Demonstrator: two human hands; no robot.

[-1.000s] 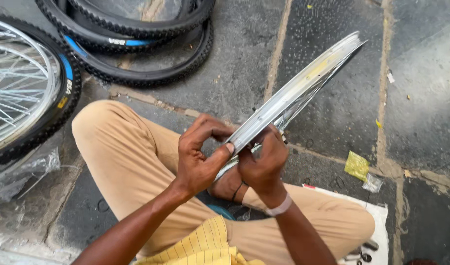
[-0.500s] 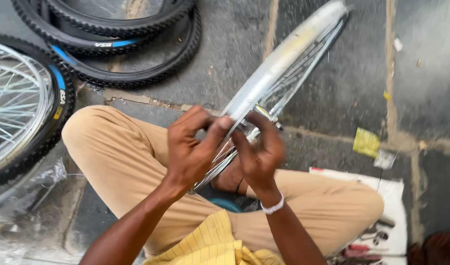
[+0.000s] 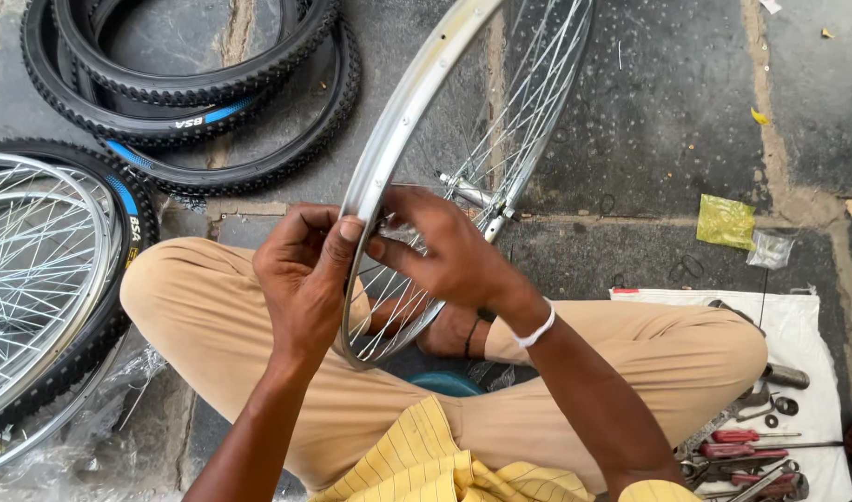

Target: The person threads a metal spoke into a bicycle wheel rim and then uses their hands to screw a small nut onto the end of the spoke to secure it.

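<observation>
A bare silver bicycle wheel rim [image 3: 416,93] with thin spokes and a hub axle [image 3: 468,192] stands tilted over my crossed legs in tan trousers. My left hand [image 3: 300,274] pinches the near side of the rim with thumb and fingers. My right hand [image 3: 444,251], a white band on its wrist, reaches through the spokes and grips the same part of the rim from inside. Both hands meet at the rim's edge.
Black knobby tyres [image 3: 193,102] lie stacked at the upper left. A spoked wheel with a tyre [image 3: 45,270] lies at the left over clear plastic wrap. A white cloth [image 3: 802,325] at the right carries red-handled screwdrivers [image 3: 742,446] and small parts. A yellow-green packet [image 3: 725,221] lies on the stone paving.
The rim has swung from nearly edge-on to more face-on, showing its spokes and hub. My hands have stayed on its near side, shifting grip; the right hand is in among the spokes now.
</observation>
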